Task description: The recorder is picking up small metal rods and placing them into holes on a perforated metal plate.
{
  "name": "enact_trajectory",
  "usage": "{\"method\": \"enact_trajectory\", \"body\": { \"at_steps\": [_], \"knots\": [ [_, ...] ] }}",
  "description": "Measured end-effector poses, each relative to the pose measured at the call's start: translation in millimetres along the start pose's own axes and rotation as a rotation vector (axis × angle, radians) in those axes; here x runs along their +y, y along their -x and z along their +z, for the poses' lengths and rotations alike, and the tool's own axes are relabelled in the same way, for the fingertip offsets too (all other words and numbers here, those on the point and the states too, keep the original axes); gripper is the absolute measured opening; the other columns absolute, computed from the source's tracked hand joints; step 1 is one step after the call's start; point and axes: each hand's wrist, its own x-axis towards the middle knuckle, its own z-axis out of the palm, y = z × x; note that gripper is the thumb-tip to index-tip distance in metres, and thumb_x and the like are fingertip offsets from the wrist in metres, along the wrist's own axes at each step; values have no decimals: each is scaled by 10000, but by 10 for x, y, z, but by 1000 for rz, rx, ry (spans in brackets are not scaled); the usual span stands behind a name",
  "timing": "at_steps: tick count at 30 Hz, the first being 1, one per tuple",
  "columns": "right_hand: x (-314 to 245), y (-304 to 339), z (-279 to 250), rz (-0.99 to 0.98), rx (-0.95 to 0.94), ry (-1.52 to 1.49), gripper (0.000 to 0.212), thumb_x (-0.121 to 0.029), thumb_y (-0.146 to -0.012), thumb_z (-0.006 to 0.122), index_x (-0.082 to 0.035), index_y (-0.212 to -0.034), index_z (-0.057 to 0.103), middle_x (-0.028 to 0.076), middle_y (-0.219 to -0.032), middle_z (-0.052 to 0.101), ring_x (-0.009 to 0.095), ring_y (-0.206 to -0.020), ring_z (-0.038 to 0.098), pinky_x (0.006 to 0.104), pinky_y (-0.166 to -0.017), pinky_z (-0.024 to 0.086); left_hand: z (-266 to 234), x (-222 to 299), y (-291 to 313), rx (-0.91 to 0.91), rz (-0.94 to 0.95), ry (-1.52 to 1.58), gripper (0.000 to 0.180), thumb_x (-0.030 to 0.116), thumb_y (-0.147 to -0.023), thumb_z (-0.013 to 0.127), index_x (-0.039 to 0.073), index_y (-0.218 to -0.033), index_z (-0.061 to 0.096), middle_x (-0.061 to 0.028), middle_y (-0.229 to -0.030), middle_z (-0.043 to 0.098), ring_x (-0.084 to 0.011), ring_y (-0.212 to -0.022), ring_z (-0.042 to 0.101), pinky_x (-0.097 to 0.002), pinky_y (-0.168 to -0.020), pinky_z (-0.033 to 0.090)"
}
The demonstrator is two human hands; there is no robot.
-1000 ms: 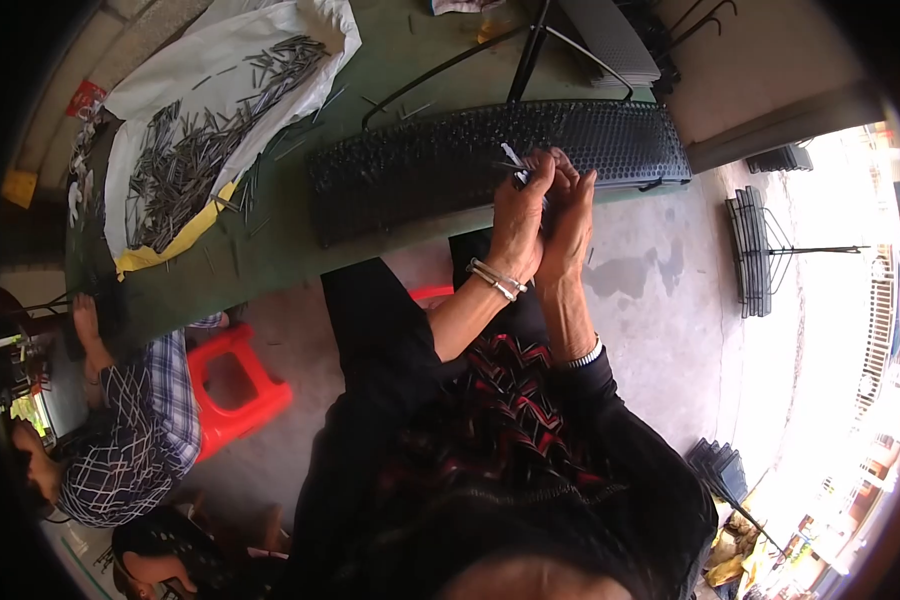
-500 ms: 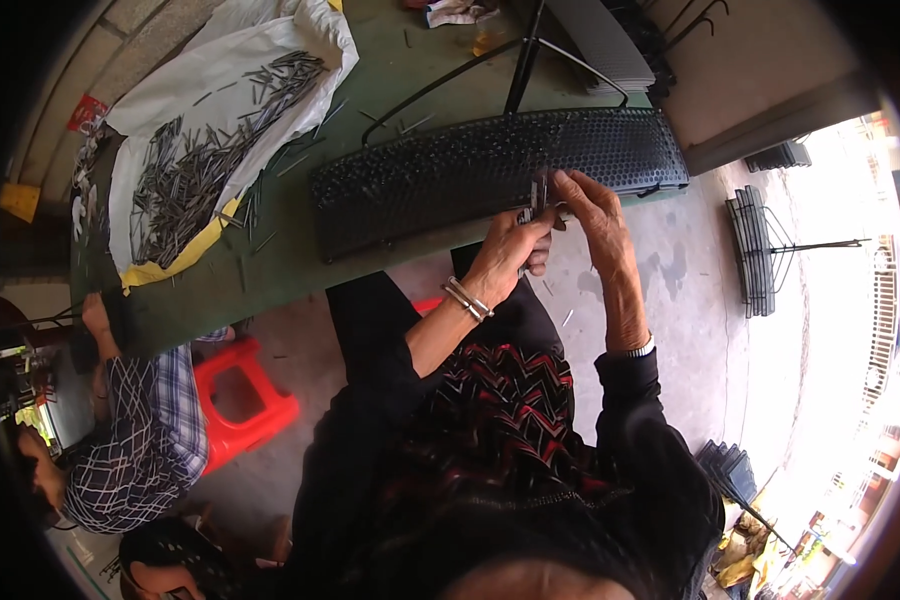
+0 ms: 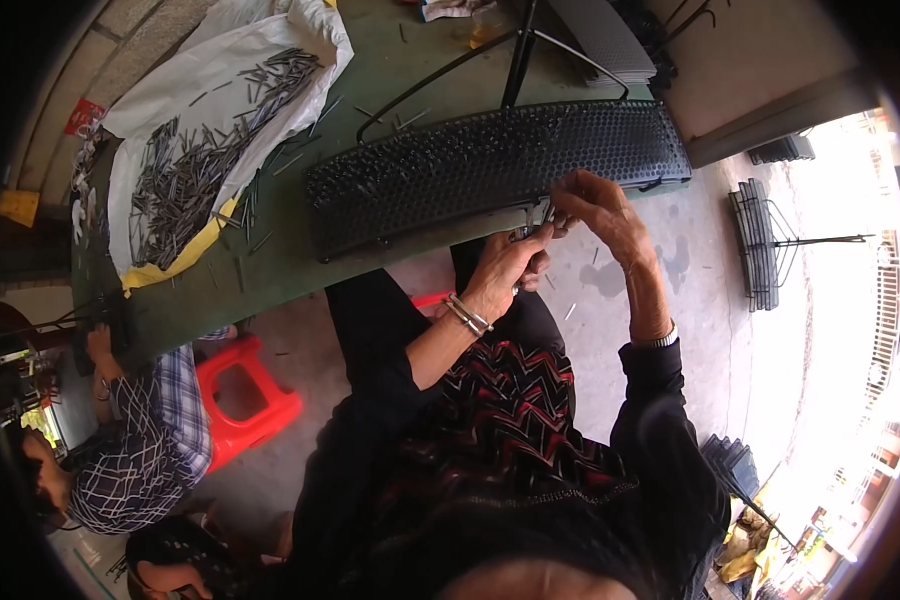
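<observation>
My left hand (image 3: 510,265) is closed around a few thin grey metal rods (image 3: 530,215), whose ends stick up past the fingers. Close against it, my right hand (image 3: 598,212) pinches with thumb and fingertips at what looks like a single rod; the fingertips partly hide it. Both hands are just in front of a long black perforated rack (image 3: 610,150), which rests on the table edge. Its left part is dotted with small dark pieces in the holes, while the right part shows bare holes. A black wire handle (image 3: 515,75) rises behind it.
On the green table (image 3: 280,270) a white sack (image 3: 195,90) holds a heap of loose rods. Grey panels (image 3: 600,45) are stacked at the back right. Another person (image 3: 135,440) sits at left by a red stool (image 3: 245,410). More racks (image 3: 755,245) stand on the right floor.
My right hand has shifted right and slightly down, bending at the wrist. The rods in my left hand have dropped a little, away from the rack.
</observation>
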Motion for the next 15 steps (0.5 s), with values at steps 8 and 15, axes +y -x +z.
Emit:
{"method": "enact_trajectory", "body": {
  "at_steps": [8,15],
  "knots": [
    [51,-81,-66,-72,4,5,190,-142,-864,638,46,-882,623,94,-785,653,143,-723,621,270,-658,491,-52,-12,-45,41,39,26,233,259,-902,657,48,-991,616,9,-675,525,-47,-488,370,-205,-419,259],
    [-37,-80,-13,-108,127,-57,214,-176,-892,613,33,-931,633,73,-769,646,131,-718,605,272,-699,486,-86,64,-68,20,39,0,248,251,-921,629,6,-960,637,26,-587,448,-39,-473,324,-197,-446,248]
  ]
}}
